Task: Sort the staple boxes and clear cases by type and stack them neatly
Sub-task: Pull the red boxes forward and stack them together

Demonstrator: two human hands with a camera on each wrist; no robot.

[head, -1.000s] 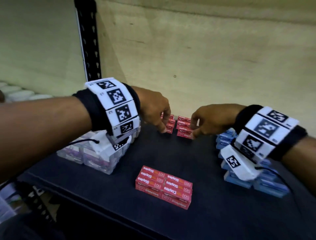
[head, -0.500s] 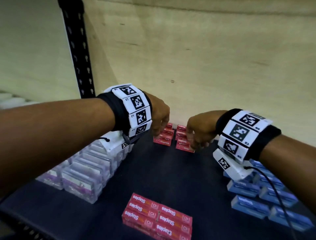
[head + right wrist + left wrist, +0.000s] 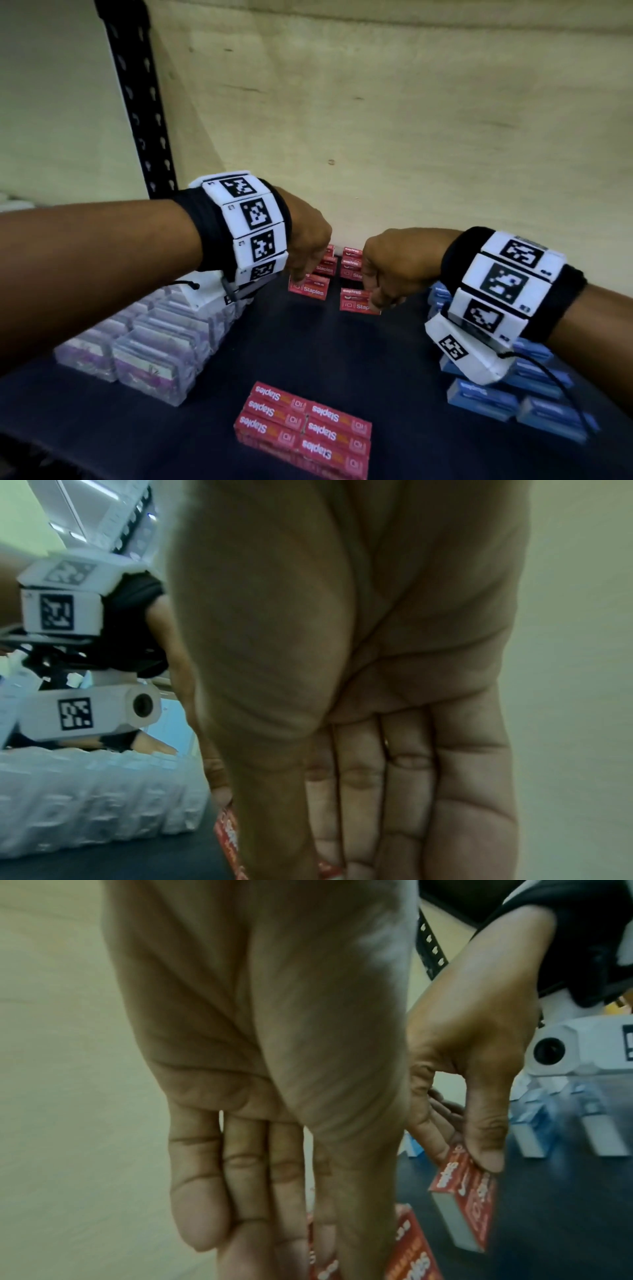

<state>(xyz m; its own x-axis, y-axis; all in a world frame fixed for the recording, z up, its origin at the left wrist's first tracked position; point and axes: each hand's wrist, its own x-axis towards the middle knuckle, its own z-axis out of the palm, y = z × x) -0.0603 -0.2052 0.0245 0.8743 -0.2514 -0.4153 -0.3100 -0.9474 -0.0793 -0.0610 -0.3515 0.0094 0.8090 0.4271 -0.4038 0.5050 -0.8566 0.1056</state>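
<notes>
- Clear cases [image 3: 150, 346] are seen packed in rows at the left of the dark shelf surface [image 3: 308, 353], close beside each other; purple and white contents are visible through the plastic.
- A black perforated upright [image 3: 137, 92] is noted behind them, against a pale wooden back panel [image 3: 411, 120].
- The left hand [image 3: 306, 245] is held over the rear red boxes, fingers pointing down. In the left wrist view the fingers [image 3: 198, 1199] are seen straight and pressed side by side, the thumb lying against them, with a red staple box [image 3: 308, 286] at their tips. A pinch on this box appears to be formed, though the contact itself is largely hidden.
- A flat block of red staple boxes [image 3: 303, 430], laid side by side, is recorded at the front centre of the surface, well apart from both hands.
- Further red boxes [image 3: 351, 262] are stacked at the rear centre, between the two hands.
- The right hand [image 3: 394, 267] is lowered over another red staple box [image 3: 356, 301]. In the left wrist view this box is seen pinched between the thumb and the fingers of that hand.
- Blue staple boxes [image 3: 479, 399] are stacked at the right, partly hidden under the right wrist's marker band [image 3: 503, 284].
</notes>
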